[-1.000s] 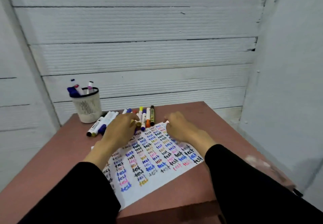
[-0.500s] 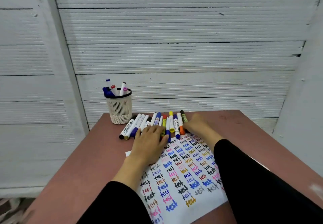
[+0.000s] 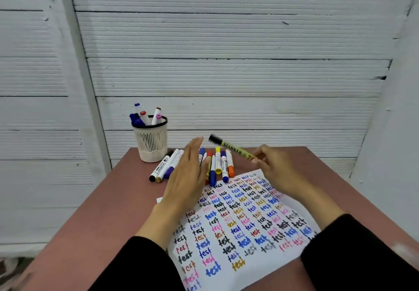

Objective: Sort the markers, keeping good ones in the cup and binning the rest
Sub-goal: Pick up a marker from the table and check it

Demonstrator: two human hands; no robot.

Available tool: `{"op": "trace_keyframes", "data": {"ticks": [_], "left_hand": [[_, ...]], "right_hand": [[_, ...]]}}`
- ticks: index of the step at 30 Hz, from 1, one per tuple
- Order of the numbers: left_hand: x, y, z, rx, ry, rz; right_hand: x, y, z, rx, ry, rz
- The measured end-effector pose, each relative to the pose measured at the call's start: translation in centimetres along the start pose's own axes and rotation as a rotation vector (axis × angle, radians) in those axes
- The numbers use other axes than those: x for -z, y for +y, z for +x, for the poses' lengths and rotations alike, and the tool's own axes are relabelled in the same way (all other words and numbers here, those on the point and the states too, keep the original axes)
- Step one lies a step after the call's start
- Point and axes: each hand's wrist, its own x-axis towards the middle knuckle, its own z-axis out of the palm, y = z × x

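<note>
My right hand [image 3: 277, 170] pinches a yellow marker with a black cap [image 3: 231, 147] by its rear end and holds it lifted above the table, cap pointing left. My left hand [image 3: 188, 177] hovers flat with straight fingers over the row of loose markers [image 3: 217, 166] at the far edge of the test sheet [image 3: 244, 229]. It hides part of that row. A white mesh cup [image 3: 150, 143] at the far left of the table holds several markers. No bin is in view.
The small reddish-brown table [image 3: 108, 211] stands against a white ribbed wall [image 3: 226, 75]. More markers [image 3: 164, 166] lie beside the cup. The paper, covered in coloured "test" words, reaches the table's near edge.
My right hand has taken the yellow black-capped marker out of the row and raised it. My left hand has lifted off the paper and straightened. The view has shifted.
</note>
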Motion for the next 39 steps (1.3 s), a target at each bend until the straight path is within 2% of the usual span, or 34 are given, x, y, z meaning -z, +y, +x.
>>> {"op": "trace_keyframes", "data": {"ticks": [2,6,9,13,16,20,30,35,39], "left_hand": [[0.0,0.2,-0.1,-0.006,-0.012,-0.019],[0.1,0.3,-0.4,0.036,-0.107,-0.03],[0.2,0.2,-0.4,0.021,-0.061,-0.027],[0.0,0.2,-0.5,0.021,-0.074,0.07],[-0.1,0.3,-0.6,0.026,-0.061,0.06],[-0.2,0.4,-0.9,0.004,-0.044,0.065],[-0.5,0.7,-1.1,-0.011,-0.034,0.034],[-0.6,1.1,-0.8,0.035,0.086,-0.076],[-0.1,1.1,-0.2,0.156,0.336,-0.26]], "right_hand": [[0.0,0.4,-0.5,0.085,0.004,-0.156],[-0.3,0.1,-0.8,0.185,0.069,-0.23],[-0.6,0.2,-0.8,0.272,0.142,-0.34],[-0.7,0.6,-0.8,0.29,0.207,-0.411],[-0.6,-0.1,-1.2,0.265,0.194,-0.384],[-1.3,-0.9,-1.8,0.275,0.093,-0.403],[-4.2,-1.7,-1.9,0.478,0.131,-0.515],[-3.9,-2.7,-2.4,0.472,0.088,-0.447],[-3.1,-1.5,-1.8,0.353,0.066,-0.382]]}}
